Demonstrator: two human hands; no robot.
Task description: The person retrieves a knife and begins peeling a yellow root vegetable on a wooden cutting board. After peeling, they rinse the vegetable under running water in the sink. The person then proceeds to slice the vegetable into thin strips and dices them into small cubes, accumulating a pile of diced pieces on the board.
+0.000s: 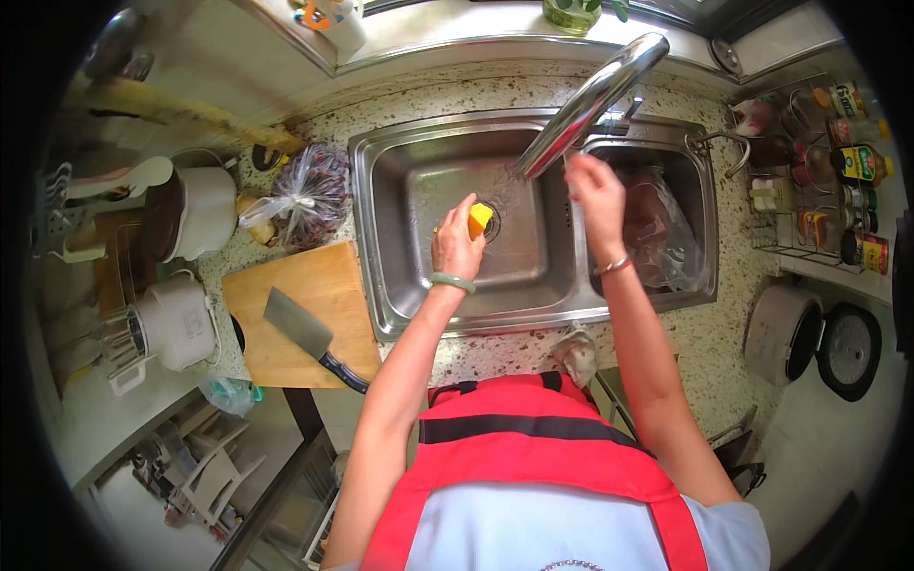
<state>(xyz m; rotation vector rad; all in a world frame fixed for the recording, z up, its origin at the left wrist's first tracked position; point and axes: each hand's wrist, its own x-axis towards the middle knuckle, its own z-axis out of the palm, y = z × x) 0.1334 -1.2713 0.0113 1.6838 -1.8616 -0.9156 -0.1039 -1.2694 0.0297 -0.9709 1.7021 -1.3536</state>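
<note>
Orange wedge-shaped chunk of vegetable sits pinched in the fingers of the left hand, held over the left basin of the stainless steel double sink, just above the drain and below the spout of the curved chrome faucet. The chunk is small, bright orange with a paler yellow face, its edges cut flat. The right hand is raised just right of the faucet spout, over the divider between the 2 basins; its fingers curl loosely, and I cannot tell whether it touches the spout.

The left basin is bare steel around the chunk, with open room on every side of the hand. The right basin is largely filled by a crumpled clear plastic bag. Left of the sink, on the speckled stone table, a wooden cutting board lies close to the sink rim, and 1 cleaver with a dark handle rests on it, the handle overhanging the near edge. Beyond the board sits 1 knotted clear bag of dark red contents. Further left stand 2 white cooking pots. A grey cloth lies on the near rim.
</note>
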